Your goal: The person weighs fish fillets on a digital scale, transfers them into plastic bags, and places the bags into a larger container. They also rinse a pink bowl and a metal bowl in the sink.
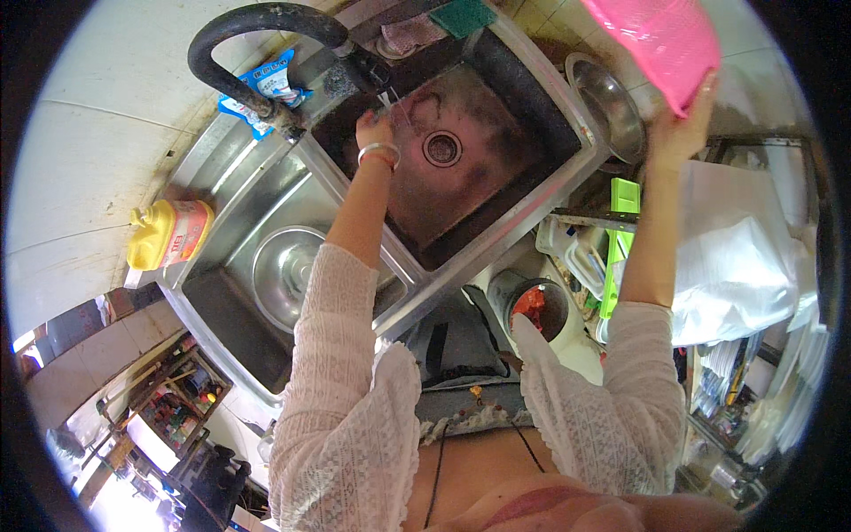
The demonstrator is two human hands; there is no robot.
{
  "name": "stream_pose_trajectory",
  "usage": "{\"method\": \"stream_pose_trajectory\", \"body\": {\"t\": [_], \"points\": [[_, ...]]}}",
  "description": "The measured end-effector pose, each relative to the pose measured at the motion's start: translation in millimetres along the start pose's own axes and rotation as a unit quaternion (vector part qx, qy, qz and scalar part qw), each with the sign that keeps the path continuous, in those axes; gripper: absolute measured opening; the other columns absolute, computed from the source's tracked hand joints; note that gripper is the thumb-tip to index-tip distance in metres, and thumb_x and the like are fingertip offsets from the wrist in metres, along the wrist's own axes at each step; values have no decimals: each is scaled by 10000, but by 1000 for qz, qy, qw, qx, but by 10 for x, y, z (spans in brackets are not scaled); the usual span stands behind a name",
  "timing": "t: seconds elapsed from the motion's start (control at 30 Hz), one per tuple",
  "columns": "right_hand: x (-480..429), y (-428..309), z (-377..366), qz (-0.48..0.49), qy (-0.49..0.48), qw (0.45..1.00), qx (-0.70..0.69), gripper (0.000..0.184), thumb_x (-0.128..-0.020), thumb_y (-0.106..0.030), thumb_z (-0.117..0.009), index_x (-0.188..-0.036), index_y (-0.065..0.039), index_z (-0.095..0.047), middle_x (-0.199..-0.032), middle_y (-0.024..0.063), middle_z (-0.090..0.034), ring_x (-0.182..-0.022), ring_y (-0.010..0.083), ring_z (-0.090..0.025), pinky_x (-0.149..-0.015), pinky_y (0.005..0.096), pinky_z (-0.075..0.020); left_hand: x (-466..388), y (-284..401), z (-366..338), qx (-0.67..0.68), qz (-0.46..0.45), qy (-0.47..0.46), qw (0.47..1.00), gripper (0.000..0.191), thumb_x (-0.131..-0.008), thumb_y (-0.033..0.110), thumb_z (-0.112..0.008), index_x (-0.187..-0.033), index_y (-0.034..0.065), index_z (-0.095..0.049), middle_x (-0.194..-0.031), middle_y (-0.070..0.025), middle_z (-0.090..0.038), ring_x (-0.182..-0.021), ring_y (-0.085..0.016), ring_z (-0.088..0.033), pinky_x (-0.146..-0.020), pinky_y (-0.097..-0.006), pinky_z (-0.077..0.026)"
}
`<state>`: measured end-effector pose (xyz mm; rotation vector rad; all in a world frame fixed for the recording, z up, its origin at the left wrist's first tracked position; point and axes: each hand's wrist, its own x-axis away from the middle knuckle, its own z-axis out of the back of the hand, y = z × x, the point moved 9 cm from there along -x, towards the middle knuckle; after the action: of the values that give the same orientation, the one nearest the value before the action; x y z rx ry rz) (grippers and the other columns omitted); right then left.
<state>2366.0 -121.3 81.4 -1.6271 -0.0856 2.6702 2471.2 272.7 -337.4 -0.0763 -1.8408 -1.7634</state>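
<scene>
My left hand (pixel 375 128) is under the black faucet hose (pixel 266 20), beside a thin stream of water that runs into the right basin of a stainless steel sink (pixel 492 233). Whether its fingers hold anything is not clear. At the upper right my right hand (pixel 691 126) grips the lower corner of a pink plastic mesh basket (pixel 665 46), raised above the counter. A round drain (pixel 442 147) lies in the basin's floor. In the left basin rests a metal bowl (pixel 282 272).
A yellow jug (pixel 169 234) and a blue packet (pixel 269 86) stand along the sink's back edge. Another metal bowl (pixel 608 106) leans at the right. Below are a bin (pixel 555 306) with a red bag, a bright green plastic strip (pixel 618 253) and a large white plastic bag (pixel 731 259).
</scene>
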Motion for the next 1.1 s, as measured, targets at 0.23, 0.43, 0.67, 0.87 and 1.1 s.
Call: {"method": "stream_pose_trajectory", "body": {"t": [0.23,0.43,0.67,0.87,1.1], "points": [[765,-221,-958,115,-235,965,30,722,-807,-14,-551,-1450,-302,-392,-1395,185,-489,-880,328,-693,-669,438,-570,-319,-949,330,-207,-38,22,977,370,-851,195,-568,-1180,30,-611,-1198,-136,-633,-1100,-286,-588,-933,-389,-450],[-486,95,-304,51,-177,968,172,740,-828,-105,-584,-1491,-286,-310,-1390,191,-488,-982,381,-648,-735,454,-563,134,-454,152,31,153,-60,986,315,-886,218,-511,-1104,41,-654,-1180,-110,-644,-1038,-287,-605,-863,-400,-449],[867,41,-396,52,-169,977,121,814,-773,-58,-615,-1494,-289,-315,-1501,195,-337,-1120,361,-591,-794,456,-558,-191,-832,205,63,101,-98,988,349,-918,204,-546,-1232,52,-552,-1262,-117,-515,-1072,-305,-530,-809,-503,-519],[1063,807,-726,-144,-332,925,118,734,-811,-123,-608,-1477,-281,-344,-1164,197,-627,-822,362,-673,-713,486,-544,509,-30,-170,304,217,-92,923,340,-952,178,-532,-1261,38,-504,-1265,-169,-525,-1087,-359,-548,-867,-513,-540],[2015,2899,-1205,-583,-139,775,-200,378,-851,-144,-604,-1226,-153,-553,-870,124,-673,-812,316,-653,-690,448,-558,-269,732,-586,580,110,-104,801,324,-986,237,-428,-1191,0,-510,-1141,-205,-619,-1055,-412,-616,-879,-482,-564]]}}
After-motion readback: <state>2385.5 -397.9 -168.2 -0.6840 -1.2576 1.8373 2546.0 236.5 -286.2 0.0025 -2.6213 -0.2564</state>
